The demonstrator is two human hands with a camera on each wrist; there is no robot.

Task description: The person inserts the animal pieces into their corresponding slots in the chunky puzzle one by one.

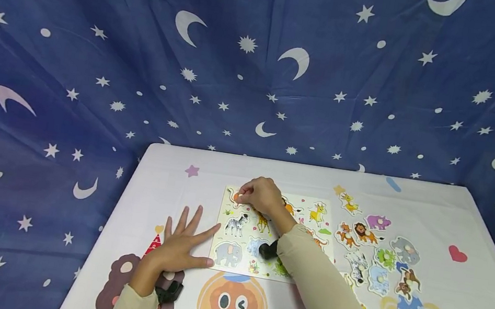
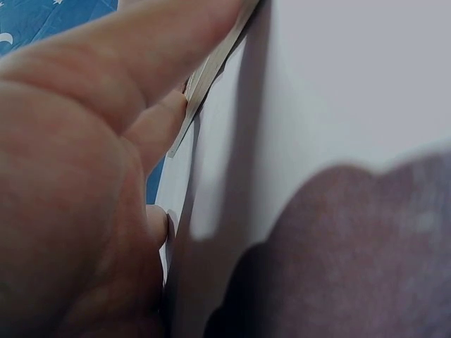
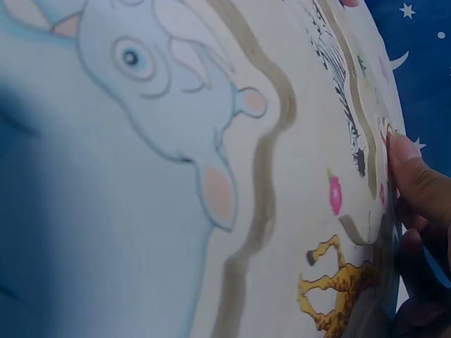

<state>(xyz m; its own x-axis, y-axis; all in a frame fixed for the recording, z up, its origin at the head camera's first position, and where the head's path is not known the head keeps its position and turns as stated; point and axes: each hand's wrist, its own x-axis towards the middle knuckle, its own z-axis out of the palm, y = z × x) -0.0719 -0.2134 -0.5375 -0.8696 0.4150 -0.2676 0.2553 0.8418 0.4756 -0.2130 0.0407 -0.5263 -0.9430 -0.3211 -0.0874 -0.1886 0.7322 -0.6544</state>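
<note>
A wooden animal puzzle board (image 1: 330,242) lies on the white tabletop. My right hand (image 1: 263,194) reaches over its upper left corner, thumb and fingertips pinching a small orange puzzle piece (image 1: 235,198), mostly hidden by the fingers. Below that corner are a zebra (image 1: 235,225) and a grey elephant (image 1: 228,253) on the board. In the right wrist view, the thumb and fingers of the right hand (image 3: 426,190) meet near the board's far edge, past a giraffe (image 3: 338,289). My left hand (image 1: 182,245) spreads its fingers at the board's left edge, thumb at the lower left corner.
Right of the board lie several loose animal pieces, among them a lion (image 1: 366,233), a purple hippo (image 1: 378,222), a grey elephant piece (image 1: 405,250) and a zebra piece (image 1: 357,266). My right forearm (image 1: 324,286) crosses the board's lower right. A starry blue curtain (image 1: 235,105) hangs behind.
</note>
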